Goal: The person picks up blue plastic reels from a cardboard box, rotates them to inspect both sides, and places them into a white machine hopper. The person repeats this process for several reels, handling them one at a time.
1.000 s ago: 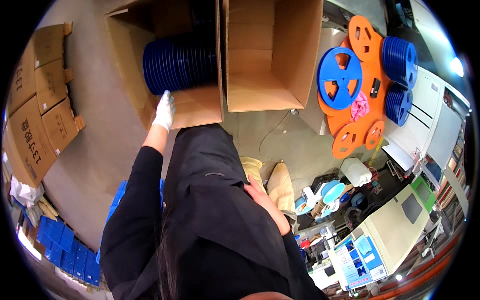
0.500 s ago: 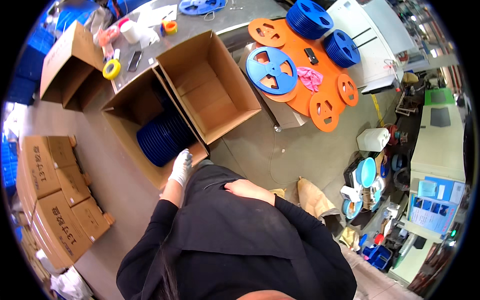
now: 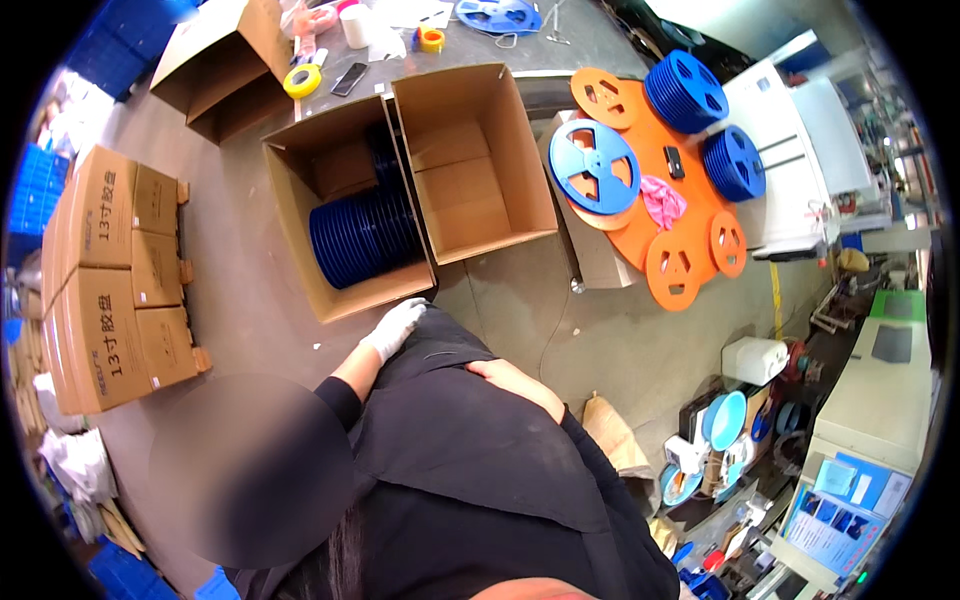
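My left hand [image 3: 398, 328], in a white glove, rests by the black apron [image 3: 480, 430] just below the near corner of an open cardboard box [image 3: 290, 240]. Its fingers point forward, apart from the box, and hold nothing I can see. Inside that box a row of dark blue reels [image 3: 365, 240] stands on edge, with more reels in shadow behind. Bare, my right hand [image 3: 520, 388] lies against the front of the apron, its fingertips partly hidden. Beside the first box is a second open cardboard box [image 3: 478, 190] with nothing visible inside.
An orange table [image 3: 690, 215] at right bears blue reel stacks [image 3: 685, 90], orange discs and a pink cloth [image 3: 662, 203]. Closed cartons [image 3: 110, 330] are stacked left. A grey workbench [image 3: 590, 50] holds tape and a phone [image 3: 349, 79]. A blurred dark round shape [image 3: 250, 470] covers part of my left arm.
My left hand has drawn back from the reel box's near edge to the apron. The view has turned, shifting the boxes rightward. A blurred round shape has appeared at lower left.
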### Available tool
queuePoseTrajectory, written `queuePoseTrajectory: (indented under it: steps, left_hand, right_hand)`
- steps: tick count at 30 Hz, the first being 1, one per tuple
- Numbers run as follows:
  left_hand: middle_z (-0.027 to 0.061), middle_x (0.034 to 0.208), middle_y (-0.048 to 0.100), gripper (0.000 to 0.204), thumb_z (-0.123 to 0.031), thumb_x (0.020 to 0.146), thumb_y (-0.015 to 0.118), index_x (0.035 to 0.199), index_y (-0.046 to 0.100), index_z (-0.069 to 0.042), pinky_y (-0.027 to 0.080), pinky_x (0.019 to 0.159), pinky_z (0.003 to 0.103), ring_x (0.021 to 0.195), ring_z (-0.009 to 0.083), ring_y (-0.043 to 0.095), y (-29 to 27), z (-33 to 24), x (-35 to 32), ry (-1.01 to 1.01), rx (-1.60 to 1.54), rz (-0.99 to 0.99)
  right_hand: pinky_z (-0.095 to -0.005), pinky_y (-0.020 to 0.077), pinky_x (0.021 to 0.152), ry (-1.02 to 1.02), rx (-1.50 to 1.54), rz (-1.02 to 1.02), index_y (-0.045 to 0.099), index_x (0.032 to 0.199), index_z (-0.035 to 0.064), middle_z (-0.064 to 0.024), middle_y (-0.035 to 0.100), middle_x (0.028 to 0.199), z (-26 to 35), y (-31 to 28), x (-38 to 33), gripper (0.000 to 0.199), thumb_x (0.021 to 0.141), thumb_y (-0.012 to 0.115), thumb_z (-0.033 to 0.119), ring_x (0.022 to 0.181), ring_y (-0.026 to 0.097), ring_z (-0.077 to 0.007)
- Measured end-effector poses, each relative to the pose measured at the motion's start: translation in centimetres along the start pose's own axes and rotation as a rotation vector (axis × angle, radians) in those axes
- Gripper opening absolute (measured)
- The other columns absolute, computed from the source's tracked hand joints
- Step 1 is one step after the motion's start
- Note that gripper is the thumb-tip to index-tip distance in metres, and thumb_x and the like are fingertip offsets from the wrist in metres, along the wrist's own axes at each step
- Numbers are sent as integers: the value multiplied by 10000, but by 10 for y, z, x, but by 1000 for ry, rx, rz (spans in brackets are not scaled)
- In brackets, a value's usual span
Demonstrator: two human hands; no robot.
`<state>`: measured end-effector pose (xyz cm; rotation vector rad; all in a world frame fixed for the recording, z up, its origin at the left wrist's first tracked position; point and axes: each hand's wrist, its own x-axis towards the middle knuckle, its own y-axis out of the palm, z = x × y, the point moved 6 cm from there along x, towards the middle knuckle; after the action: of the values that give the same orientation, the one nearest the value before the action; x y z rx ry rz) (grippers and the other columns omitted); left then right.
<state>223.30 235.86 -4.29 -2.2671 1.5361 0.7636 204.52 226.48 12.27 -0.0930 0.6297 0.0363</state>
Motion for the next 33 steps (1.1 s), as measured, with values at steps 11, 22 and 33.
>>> queuePoseTrajectory:
  steps: [11, 22, 33]
  left_hand:
    - [120, 1264, 583, 452, -265, 926, 575, 1293, 524, -7, 421, 992, 304, 1157, 186, 547, -302, -140, 113, 463, -61, -841]
    - [212, 1235, 581, 627, -400, 826, 597, 1322, 471, -36, 458, 950, 416, 1135, 344, 570, -529, -195, 498, -144, 875, -590]
    - [232, 1344, 490, 872, -470, 770, 655, 1468, 248, -145, 397, 1022, 446, 1261, 376, 460, -582, -168, 585, -246, 1019, -768]
  right_hand:
    - [-304, 460, 875, 15, 377, -610, 569, 1237, 37, -78, 620, 1186, 12, -168, 110, 341, 947, 540, 212, 1033, 613, -185]
    - [-297, 471, 857, 820, 559, -515, 530, 1261, 14, -85, 606, 1195, -128, -111, 98, 376, 959, 548, 237, 1054, 599, -185]
    - [-284, 493, 814, 1127, 835, -590, 485, 1304, 14, -95, 597, 1210, -110, -85, 35, 397, 983, 511, 247, 1035, 616, -202]
